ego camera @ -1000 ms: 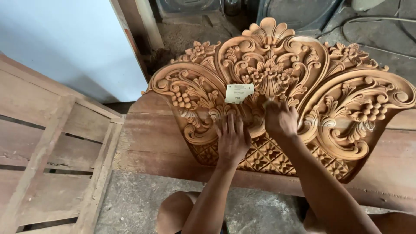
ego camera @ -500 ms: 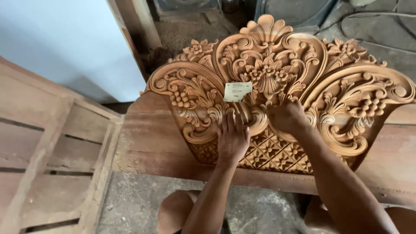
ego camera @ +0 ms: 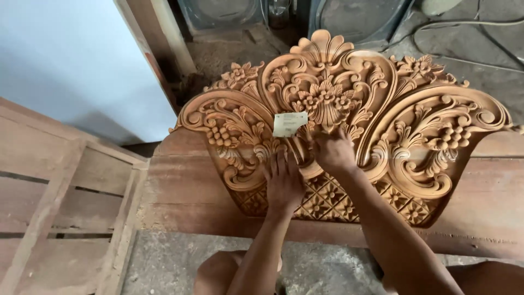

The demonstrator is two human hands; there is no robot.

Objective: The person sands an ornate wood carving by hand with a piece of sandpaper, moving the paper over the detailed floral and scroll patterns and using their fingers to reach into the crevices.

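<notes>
Lying flat on the plank (ego camera: pixel 180 186), carved wooden crest (ego camera: pixel 349 125), long axis left-right, shell tip pointing away. Left hand (ego camera: pixel 284 183) pressed flat, fingers together; right hand (ego camera: pixel 333 150) pressing fingertips down.

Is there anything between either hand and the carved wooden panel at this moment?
Nothing visible. The left hand lies flat on the carved panel, and the right hand presses on it just below the small paper tag.
</notes>
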